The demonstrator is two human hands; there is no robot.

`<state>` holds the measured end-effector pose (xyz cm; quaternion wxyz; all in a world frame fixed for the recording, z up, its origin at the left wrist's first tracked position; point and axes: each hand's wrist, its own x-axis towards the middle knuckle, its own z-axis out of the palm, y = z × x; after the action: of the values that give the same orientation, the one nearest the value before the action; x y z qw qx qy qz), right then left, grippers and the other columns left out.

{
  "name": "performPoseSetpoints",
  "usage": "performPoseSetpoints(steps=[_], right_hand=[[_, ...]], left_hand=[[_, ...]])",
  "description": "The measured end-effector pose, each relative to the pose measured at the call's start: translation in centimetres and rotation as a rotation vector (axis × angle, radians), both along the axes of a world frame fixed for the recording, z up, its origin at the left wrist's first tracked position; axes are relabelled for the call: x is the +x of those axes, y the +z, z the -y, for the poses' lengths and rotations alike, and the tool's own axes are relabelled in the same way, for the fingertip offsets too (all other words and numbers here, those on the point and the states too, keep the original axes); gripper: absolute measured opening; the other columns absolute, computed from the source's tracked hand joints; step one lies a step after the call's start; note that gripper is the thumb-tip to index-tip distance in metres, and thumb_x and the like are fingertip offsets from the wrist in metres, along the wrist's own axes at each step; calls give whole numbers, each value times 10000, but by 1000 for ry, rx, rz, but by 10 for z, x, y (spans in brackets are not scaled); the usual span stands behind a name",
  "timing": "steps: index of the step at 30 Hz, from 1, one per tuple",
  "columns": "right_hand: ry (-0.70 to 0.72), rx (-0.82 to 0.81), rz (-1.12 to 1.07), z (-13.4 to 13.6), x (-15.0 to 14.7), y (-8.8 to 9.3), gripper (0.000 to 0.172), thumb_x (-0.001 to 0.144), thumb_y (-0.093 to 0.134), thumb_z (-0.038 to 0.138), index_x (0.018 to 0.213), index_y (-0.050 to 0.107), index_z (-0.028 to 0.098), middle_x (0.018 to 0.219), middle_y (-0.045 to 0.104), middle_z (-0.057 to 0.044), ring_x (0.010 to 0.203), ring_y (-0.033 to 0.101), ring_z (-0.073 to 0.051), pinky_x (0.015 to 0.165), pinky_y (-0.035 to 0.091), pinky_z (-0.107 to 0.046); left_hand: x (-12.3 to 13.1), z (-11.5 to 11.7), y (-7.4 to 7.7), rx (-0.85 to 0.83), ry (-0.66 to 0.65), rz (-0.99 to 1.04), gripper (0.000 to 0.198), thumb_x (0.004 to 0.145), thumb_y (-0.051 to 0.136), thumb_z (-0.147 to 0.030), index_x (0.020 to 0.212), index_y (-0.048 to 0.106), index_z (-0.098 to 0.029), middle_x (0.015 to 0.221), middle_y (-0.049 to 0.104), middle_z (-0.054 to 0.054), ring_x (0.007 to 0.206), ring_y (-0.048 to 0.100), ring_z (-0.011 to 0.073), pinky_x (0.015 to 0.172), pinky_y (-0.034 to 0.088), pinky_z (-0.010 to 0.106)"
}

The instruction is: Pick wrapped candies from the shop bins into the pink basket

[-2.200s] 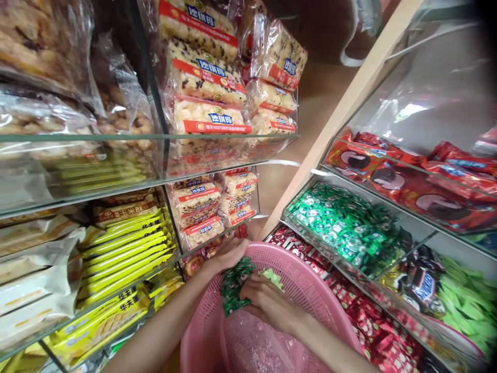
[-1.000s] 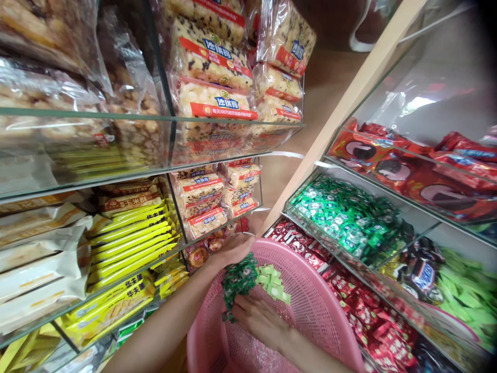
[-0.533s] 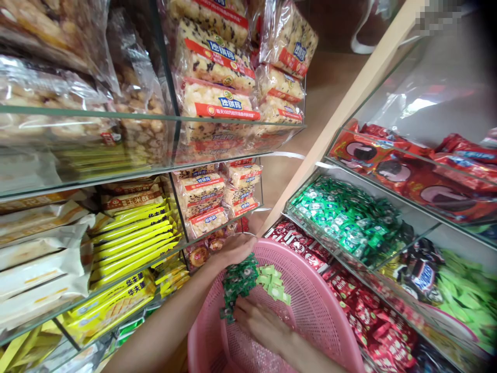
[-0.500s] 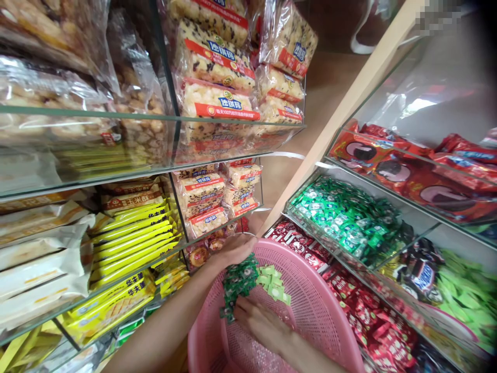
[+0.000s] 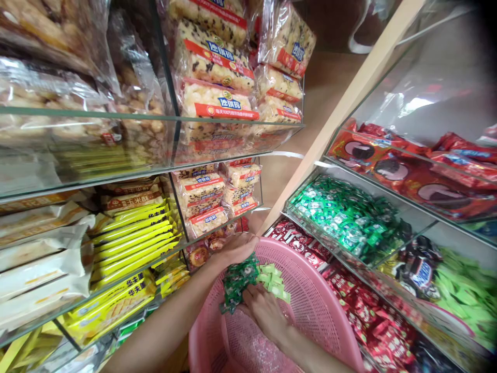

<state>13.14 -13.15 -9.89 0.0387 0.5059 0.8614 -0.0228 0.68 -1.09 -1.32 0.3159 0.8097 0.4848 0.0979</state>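
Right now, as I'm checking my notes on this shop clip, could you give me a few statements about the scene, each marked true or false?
1. The left hand grips a bunch of dark green candies over a pink basket. True.
2. The right hand hangs outside the basket. False: it is inside it, its fingers at the candies.
3. Light green candies sit left of the dark green bunch. False: they are to its right.
4. Yellow packs are stacked on the left-hand shelves. True.
5. A bin on the right-hand shelves is heaped with green candies. True.
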Motion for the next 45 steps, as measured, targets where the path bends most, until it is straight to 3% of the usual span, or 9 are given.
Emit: performPoseSetpoints(steps=[9, 16, 21, 28, 38, 45], right_hand=[[-103, -96, 85, -8, -13, 13, 292, 881, 465, 433, 900, 623, 188, 891, 656, -47, 756, 630, -212, 610, 427, -302], [-33, -96, 33, -6, -8, 24, 218, 887, 476, 367, 874, 608, 193, 919, 644, -41, 766, 616, -191, 599, 405, -277], [90, -172, 60, 2, -12, 32, 113, 839, 505, 166, 868, 614, 179, 878, 666, -43, 735, 619, -183, 610, 408, -274], [63, -133, 147, -3, -16, 21, 329, 780, 421, -38, 945, 620, 166, 894, 671, -58, 744, 629, -184, 605, 445, -271], [209, -49, 83, 4, -21, 10, 138, 814, 480, 89, 863, 575, 176, 775, 656, -32, 624, 615, -184, 525, 416, -285], [197, -76, 69, 8, -23, 3, 263, 782, 446, 44, 961, 559, 201, 740, 665, -11, 624, 625, -176, 528, 377, -272]], left_hand=[[3, 1, -1, 23, 7, 1, 470, 877, 221, -395, 896, 636, -174, 921, 676, 83, 869, 593, 220, 744, 403, 288], [-1, -2, -3, 4, 19, 16, 455, 882, 221, -379, 934, 629, -185, 999, 666, 73, 940, 580, 219, 793, 398, 296], [-2, -5, -9, 15, 26, 24, 438, 880, 232, -382, 890, 622, -183, 980, 669, 71, 923, 582, 212, 806, 393, 301], [-1, -6, -14, 28, 26, 33, 432, 873, 230, -387, 851, 611, -186, 955, 672, 76, 899, 586, 223, 787, 394, 320], [-3, -6, -17, 44, 24, 10, 433, 872, 230, -394, 852, 608, -184, 907, 668, 74, 859, 591, 210, 741, 405, 293], [-2, -4, -14, 31, 19, -5, 447, 884, 228, -395, 939, 622, -191, 1009, 664, 71, 947, 581, 206, 820, 405, 288]])
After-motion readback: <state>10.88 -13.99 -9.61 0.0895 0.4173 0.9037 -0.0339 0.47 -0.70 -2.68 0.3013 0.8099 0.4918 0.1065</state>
